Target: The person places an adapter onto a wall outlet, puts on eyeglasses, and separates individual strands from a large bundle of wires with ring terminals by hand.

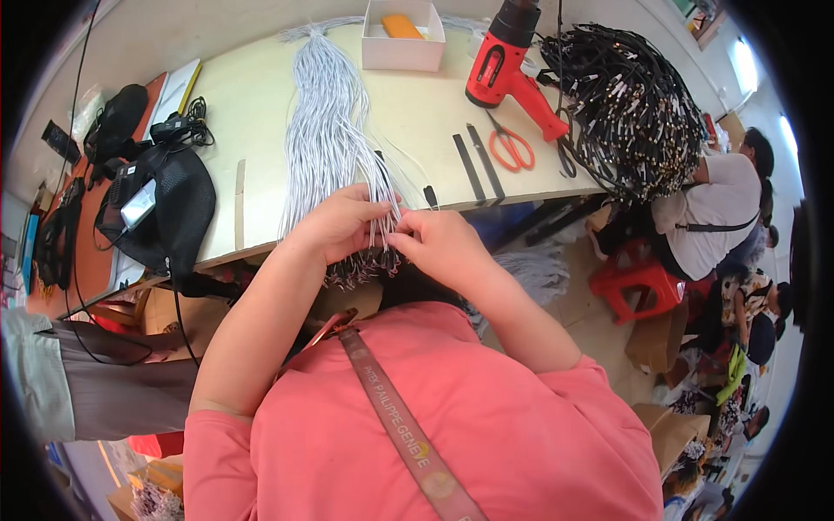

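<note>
1. Gripping a few thin strands, the left hand [334, 227] has its fingers [375, 211] curled around cords pulled from the bundle of white cords [326, 130], right at the near edge of the worktop [417, 113].
2. Just at 3 o'clock of it, the right hand [443, 247] pinches the same strands, its fingers closed on them and touching the left hand's fingertips.
3. From the hands, the white bundle runs toward 12 o'clock across the worktop, and its dark-tipped ends hang over the edge just below the hands.
4. At 1 o'clock of the hands lies a red heat gun [508, 65], with orange-handled scissors [511, 148] just below it and two dark flat strips [478, 163] beside those.
5. At 2 o'clock, a big heap of black cords [630, 104] spreads over the worktop's far right end.
6. At 12 o'clock stands a white box [402, 39] holding something orange.
7. At 9 o'clock sits a black bag [165, 208] at the left end of the worktop.
8. Another person in a white top [717, 217] sits by a red stool [634, 286] at 3 o'clock.
</note>
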The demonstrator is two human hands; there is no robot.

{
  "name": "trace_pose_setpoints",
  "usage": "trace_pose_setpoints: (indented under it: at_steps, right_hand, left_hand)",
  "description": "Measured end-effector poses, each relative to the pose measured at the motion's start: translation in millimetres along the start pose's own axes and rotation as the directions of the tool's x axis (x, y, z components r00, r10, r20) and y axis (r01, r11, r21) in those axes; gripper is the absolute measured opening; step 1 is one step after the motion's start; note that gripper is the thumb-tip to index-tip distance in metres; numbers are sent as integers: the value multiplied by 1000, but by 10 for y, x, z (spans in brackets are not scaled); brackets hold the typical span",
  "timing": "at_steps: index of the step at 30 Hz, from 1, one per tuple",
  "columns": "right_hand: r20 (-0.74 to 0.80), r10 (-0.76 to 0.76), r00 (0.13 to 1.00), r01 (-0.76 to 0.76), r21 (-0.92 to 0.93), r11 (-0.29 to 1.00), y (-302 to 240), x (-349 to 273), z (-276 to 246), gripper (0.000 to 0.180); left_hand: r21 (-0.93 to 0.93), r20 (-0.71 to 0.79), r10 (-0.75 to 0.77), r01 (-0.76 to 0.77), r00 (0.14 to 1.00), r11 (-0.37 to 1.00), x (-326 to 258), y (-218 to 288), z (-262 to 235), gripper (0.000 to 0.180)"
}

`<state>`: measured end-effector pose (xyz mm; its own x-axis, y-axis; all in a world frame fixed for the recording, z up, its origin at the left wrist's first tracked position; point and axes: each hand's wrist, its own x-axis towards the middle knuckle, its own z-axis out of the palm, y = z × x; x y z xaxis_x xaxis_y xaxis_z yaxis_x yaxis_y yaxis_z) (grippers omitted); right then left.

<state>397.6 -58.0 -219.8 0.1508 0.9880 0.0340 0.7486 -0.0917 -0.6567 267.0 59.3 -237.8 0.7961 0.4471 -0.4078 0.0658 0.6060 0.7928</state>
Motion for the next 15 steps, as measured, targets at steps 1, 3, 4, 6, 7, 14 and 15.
trace_pose_setpoints:
  at_steps: [1,3,4,6,7,14,15]
  right_hand:
    - [1,-5,1000,5,-1,1000,-35,-10,-12,17]
    - [0,66,998,-66,-2,998,-106,-39,-17,20]
    - [3,64,998,-64,-2,998,-111,-52,9,20]
    - [3,73,997,-73,-40,997,-98,-73,58,21]
    - [2,75,997,-74,-41,996,-94,-73,78,21]
    - [105,48,993,-65,156,986,80,-19,157,18]
    - [184,55,981,-108,291,951,96,-21,149,18]
  left_hand:
    - [-4,13,3,-3,1000,1000,-1,-1,7,17]
    - [-1,18,13,-13,1000,1000,8,-11,-2,18]
    - [4,26,20,-20,999,1000,13,-14,-8,19]
    - [9,17,9,-9,1000,1000,10,4,7,19]
    - [14,6,-2,2,1000,1000,9,8,14,20]
    - [-12,10,22,-22,1000,1000,17,-5,26,21]
    - [-10,-12,23,-23,1000,1000,16,-5,43,20]
